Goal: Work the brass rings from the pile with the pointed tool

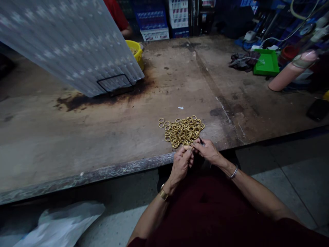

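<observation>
A loose pile of brass-coloured rings point(183, 132) lies on the wooden workbench point(123, 130) close to its front edge. Just in front of the pile my left hand point(181, 161) pinches a brass ring, mostly covered by the fingers. My right hand point(208, 151) meets it at the fingertips and is closed around a small dark pointed tool point(201, 141), whose exact kind I cannot make out. Whether the right fingertips also touch the pinched ring cannot be told. A few rings sit apart at the pile's left side.
A tilted grey corrugated panel point(84, 51) stands on the bench at left, with a yellow tub point(138, 55) behind it. Farther right are a green tray point(267, 62) and a pink cylinder point(293, 71). Someone in a red sleeve point(118, 15) is across the bench.
</observation>
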`<state>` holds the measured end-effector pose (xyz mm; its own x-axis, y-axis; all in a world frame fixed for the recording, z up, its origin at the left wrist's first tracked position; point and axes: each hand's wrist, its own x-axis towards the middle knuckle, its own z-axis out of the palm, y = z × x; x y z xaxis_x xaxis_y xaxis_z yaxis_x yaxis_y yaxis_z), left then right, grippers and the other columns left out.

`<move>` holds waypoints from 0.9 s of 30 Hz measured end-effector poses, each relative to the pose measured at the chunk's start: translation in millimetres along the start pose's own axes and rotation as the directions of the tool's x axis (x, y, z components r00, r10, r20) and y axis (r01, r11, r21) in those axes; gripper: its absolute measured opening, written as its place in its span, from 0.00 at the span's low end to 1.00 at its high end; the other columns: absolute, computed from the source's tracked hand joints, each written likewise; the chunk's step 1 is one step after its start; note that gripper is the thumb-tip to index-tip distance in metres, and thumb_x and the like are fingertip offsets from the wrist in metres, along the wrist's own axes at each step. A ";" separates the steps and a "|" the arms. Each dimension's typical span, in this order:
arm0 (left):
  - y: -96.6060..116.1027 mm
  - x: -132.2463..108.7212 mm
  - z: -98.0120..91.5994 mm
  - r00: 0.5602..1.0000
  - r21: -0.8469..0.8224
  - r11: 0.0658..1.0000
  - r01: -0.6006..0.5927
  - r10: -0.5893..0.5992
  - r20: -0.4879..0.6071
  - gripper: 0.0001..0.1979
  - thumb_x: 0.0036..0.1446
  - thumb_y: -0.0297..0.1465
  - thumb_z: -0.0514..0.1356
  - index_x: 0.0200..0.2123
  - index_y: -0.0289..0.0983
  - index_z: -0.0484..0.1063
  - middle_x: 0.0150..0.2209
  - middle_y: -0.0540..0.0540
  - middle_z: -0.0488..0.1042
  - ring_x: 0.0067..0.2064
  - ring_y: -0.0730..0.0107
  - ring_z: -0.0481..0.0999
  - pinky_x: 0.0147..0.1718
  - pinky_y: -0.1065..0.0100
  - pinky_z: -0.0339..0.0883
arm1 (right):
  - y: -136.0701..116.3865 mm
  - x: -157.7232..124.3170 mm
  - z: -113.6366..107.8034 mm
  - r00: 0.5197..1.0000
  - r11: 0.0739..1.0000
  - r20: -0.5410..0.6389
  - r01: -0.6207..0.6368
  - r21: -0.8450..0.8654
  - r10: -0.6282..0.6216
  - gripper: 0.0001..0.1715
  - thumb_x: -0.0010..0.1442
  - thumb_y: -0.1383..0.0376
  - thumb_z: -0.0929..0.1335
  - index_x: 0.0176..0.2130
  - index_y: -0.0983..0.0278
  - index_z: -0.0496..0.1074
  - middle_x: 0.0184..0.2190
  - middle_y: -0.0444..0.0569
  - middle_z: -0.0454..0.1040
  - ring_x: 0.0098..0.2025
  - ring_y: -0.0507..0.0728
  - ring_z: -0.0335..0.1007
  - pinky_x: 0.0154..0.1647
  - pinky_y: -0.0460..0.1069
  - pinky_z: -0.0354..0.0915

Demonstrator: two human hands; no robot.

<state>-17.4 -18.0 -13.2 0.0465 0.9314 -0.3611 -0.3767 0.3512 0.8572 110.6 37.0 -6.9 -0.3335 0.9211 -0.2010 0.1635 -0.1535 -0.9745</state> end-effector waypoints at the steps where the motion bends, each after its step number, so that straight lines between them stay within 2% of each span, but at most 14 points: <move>1: 0.0 -0.3 0.0 1.000 -0.002 1.000 0.000 0.000 -0.001 0.20 0.49 0.47 0.62 0.32 0.36 0.66 0.22 0.55 0.63 0.19 0.83 0.60 0.16 0.79 0.51 | 1.4 0.5 -1.0 1.000 1.000 -0.021 0.009 -0.022 -0.010 0.15 0.54 0.54 0.63 0.25 0.63 0.65 0.19 0.40 0.64 0.22 0.48 0.57 0.25 0.44 0.56; 3: 0.9 -1.3 0.1 1.000 0.008 1.000 -0.011 0.011 -0.011 0.20 0.49 0.47 0.62 0.32 0.36 0.66 0.22 0.55 0.64 0.19 0.83 0.60 0.16 0.79 0.51 | 4.0 0.5 -3.5 0.995 0.989 -0.084 0.048 -0.141 -0.061 0.13 0.55 0.57 0.62 0.26 0.63 0.66 0.20 0.41 0.65 0.23 0.49 0.59 0.26 0.44 0.57; 5: 2.9 -2.5 0.7 0.999 0.034 0.999 -0.030 0.031 -0.033 0.19 0.49 0.47 0.62 0.32 0.37 0.67 0.22 0.55 0.64 0.19 0.83 0.61 0.16 0.79 0.52 | 5.5 -1.4 -5.7 0.985 0.942 -0.099 0.106 -0.318 -0.145 0.11 0.56 0.60 0.61 0.27 0.63 0.67 0.22 0.43 0.68 0.24 0.50 0.60 0.28 0.45 0.57; 8: 6.6 -3.8 2.6 0.996 0.092 0.994 -0.057 0.063 -0.063 0.19 0.49 0.47 0.62 0.31 0.37 0.67 0.22 0.55 0.65 0.19 0.82 0.62 0.17 0.79 0.53 | 5.1 -7.0 -6.1 0.974 0.804 0.030 0.204 -0.559 -0.226 0.08 0.56 0.64 0.61 0.29 0.63 0.68 0.23 0.44 0.70 0.25 0.50 0.60 0.28 0.45 0.55; 11: 9.0 -3.8 4.3 0.992 0.142 0.986 -0.091 0.102 -0.072 0.19 0.48 0.47 0.63 0.31 0.37 0.68 0.22 0.54 0.65 0.20 0.81 0.62 0.17 0.78 0.54 | 1.3 -11.7 -3.3 0.963 0.662 0.148 0.262 -0.703 -0.224 0.06 0.53 0.70 0.62 0.30 0.63 0.68 0.24 0.46 0.71 0.26 0.52 0.62 0.28 0.45 0.53; 16: 10.6 -7.2 4.0 0.986 0.193 0.971 -0.142 0.157 -0.065 0.17 0.50 0.46 0.62 0.29 0.36 0.67 0.21 0.54 0.65 0.20 0.80 0.62 0.18 0.77 0.55 | -6.5 -11.4 -3.9 0.966 0.557 0.211 0.258 -0.789 -0.149 0.11 0.50 0.73 0.62 0.34 0.63 0.70 0.28 0.48 0.74 0.30 0.54 0.67 0.30 0.46 0.53; 20: 11.4 -19.3 5.3 0.996 0.150 0.985 -0.083 0.078 0.041 0.19 0.51 0.46 0.62 0.29 0.36 0.67 0.21 0.54 0.65 0.19 0.82 0.61 0.17 0.78 0.53 | -3.2 -6.6 -16.1 0.990 0.486 0.113 0.138 -0.863 -0.081 0.12 0.54 0.71 0.62 0.38 0.63 0.71 0.33 0.50 0.77 0.32 0.55 0.70 0.30 0.46 0.54; 23: 8.3 -24.6 6.7 0.988 -0.008 1.000 0.022 -0.020 0.153 0.18 0.52 0.45 0.62 0.31 0.35 0.67 0.22 0.53 0.67 0.18 0.82 0.61 0.15 0.78 0.52 | 1.2 -0.6 -22.4 0.985 0.465 0.036 0.110 -0.878 -0.166 0.13 0.56 0.69 0.62 0.40 0.63 0.72 0.35 0.51 0.77 0.34 0.56 0.71 0.32 0.46 0.55; 27: 1.6 -20.6 1.0 0.986 -0.217 0.973 0.075 -0.041 0.159 0.18 0.50 0.43 0.64 0.27 0.34 0.64 0.29 0.48 0.72 0.19 0.83 0.62 0.15 0.78 0.54 | -2.5 14.7 -16.5 0.938 0.475 0.041 0.211 -0.854 -0.344 0.13 0.58 0.68 0.62 0.42 0.63 0.71 0.37 0.51 0.76 0.38 0.56 0.70 0.35 0.46 0.58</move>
<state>-18.0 -36.6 -4.0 0.2083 0.9196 -0.3330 -0.5640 0.3911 0.7272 120.6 56.8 -5.8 -0.4068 0.9023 0.1424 0.8006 0.4272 -0.4201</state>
